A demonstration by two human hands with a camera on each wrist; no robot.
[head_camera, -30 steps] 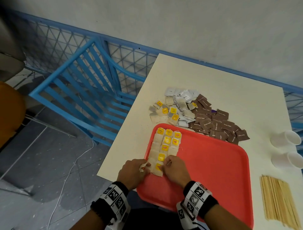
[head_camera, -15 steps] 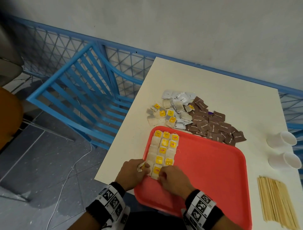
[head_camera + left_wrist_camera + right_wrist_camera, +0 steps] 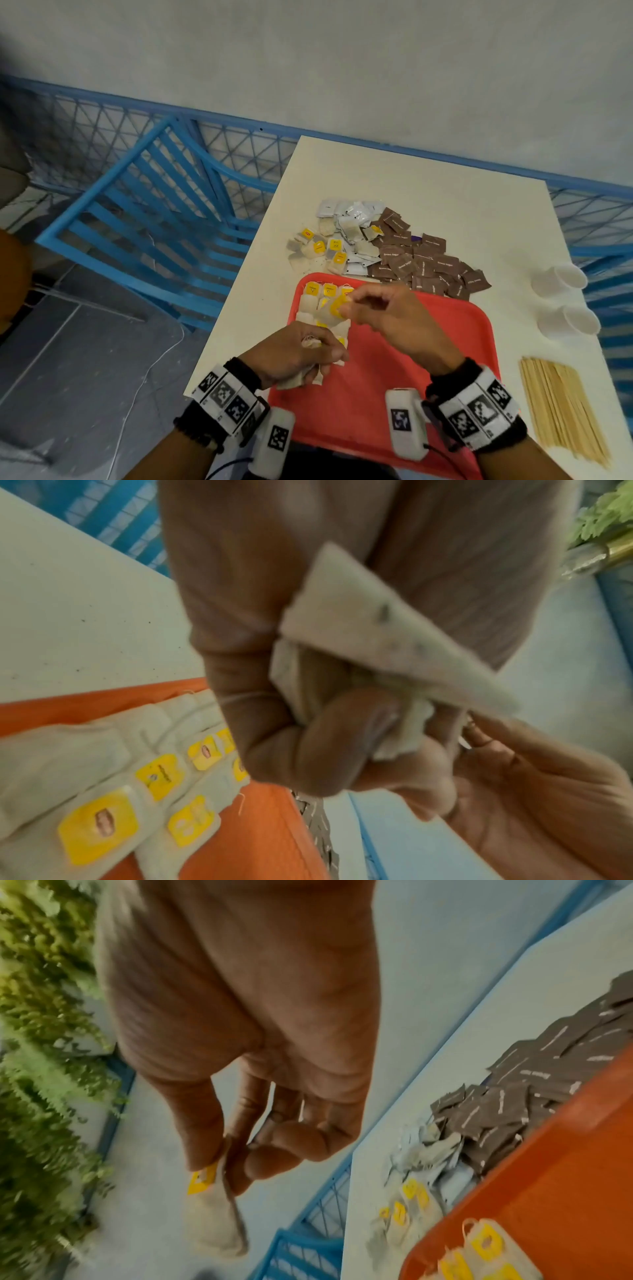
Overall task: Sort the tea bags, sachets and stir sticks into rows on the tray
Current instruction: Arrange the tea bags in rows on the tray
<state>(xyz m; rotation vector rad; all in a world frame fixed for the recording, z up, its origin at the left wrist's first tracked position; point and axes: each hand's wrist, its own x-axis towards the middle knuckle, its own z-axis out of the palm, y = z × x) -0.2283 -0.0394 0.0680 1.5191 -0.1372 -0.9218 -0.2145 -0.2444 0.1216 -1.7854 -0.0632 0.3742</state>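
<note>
Hands [image 3: 342, 329] before sachets [image 3: 421, 260], cups [image 3: 565, 298]

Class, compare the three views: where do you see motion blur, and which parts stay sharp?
Head view: right hand smeared, wooden stir sticks crisp. Left wrist view: held tea bags blurred, yellow-tagged ones on the tray clearer. Right wrist view: everything streaked, including the pinched tea bag.

A blue slatted chair [image 3: 150, 219] is standing just left of the white table [image 3: 428, 192], its back leaning toward the table edge. Blue lattice fencing [image 3: 102, 126] is running along the grey wall [image 3: 308, 51] behind. Two white cups [image 3: 561, 298] are lying on their sides near the table's right edge. A white cable [image 3: 137, 387] is trailing across the grey floor [image 3: 68, 359].
</note>
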